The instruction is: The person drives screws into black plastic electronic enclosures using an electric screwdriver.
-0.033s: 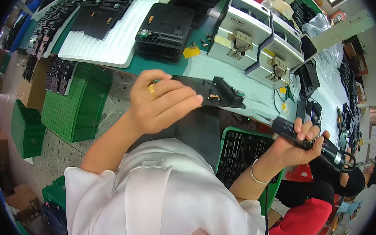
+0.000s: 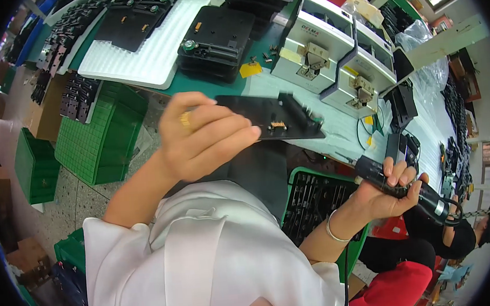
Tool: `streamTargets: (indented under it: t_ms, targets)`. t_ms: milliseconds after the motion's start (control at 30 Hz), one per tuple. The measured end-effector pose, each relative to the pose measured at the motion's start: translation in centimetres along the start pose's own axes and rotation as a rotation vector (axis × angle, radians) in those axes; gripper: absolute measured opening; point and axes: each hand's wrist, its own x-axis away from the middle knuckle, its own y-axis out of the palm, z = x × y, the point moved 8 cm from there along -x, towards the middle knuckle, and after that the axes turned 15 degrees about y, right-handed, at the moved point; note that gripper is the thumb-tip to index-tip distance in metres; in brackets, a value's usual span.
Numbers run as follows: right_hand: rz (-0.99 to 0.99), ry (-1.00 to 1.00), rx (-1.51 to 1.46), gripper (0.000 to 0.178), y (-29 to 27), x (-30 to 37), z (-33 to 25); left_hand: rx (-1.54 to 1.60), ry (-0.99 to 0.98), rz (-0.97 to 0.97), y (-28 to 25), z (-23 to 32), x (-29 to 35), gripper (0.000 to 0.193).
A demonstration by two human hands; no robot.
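- Green crates (image 2: 102, 135) stood on the floor at the far left, below the edge of the green worktop (image 2: 211, 86).
- A white tray (image 2: 145, 57) lay on the worktop, carrying flat black parts at its far end; a stack of black plates (image 2: 216, 37) sat just beside it to the right.
- The left hand (image 2: 200, 136) was raised over the worktop's near edge, its fingers (image 2: 237, 131) curled shut around the near end of a black plate (image 2: 280, 118); a gold ring showed on one finger.
- The plate was held clear of the worktop, roughly level, with a small brass-coloured fitting on its top face and its far end pointing right.
- Two white machines (image 2: 335, 59) stood on the worktop behind the plate, each with a metal fixture on its front.
- A second green crate (image 2: 317, 196), filled with dark parts, sat below the plate, between the two forearms.
- The right hand (image 2: 389, 190) was low at the right, fingers (image 2: 402, 178) wrapped tight around a black electric screwdriver (image 2: 409, 189); its tip pointed up and left, well apart from the plate, and a bracelet circled the wrist.
- Another person (image 2: 464, 236) in black sat at the far right.
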Motion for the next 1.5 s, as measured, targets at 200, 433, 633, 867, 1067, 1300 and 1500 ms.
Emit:
streamTargets:
  t_ms: [200, 433, 633, 867, 1067, 1300, 1500]
  targets:
    - [-0.004, 0.086, 0.038, 0.030, 0.5, -0.7, 3.1, 0.035, -0.695, 0.395, -4.2, -8.8, 0.6, 0.014]
    - [-0.056, 0.248, 0.049, 0.040, 2.4, -1.4, 8.3, 0.386, -1.169, 0.734, 1.5, -16.3, 7.3, 0.019]
    - [-0.102, 0.321, 0.126, 0.039, 3.8, -2.5, 11.1, 0.251, -1.437, 0.784, 3.7, -16.4, 11.6, 0.023]
    - [-0.113, 0.423, 0.149, 0.043, 5.3, -2.6, 13.9, 0.182, -1.401, 0.573, 4.6, -14.7, 12.4, 0.038]
    - [-0.166, 0.393, 0.207, 0.047, 7.4, -1.4, 15.4, -0.187, -0.975, -0.046, 3.1, -12.4, 9.2, 0.058]
    - [-0.042, 0.317, 0.323, 0.044, 6.5, -1.6, 14.5, -0.367, -0.938, -0.001, -2.2, -17.7, 13.2, 0.071]
    - [0.039, 0.327, 0.400, 0.035, 5.9, -2.1, 13.1, -0.542, -1.157, -0.569, -4.1, -25.4, 20.6, 0.109]
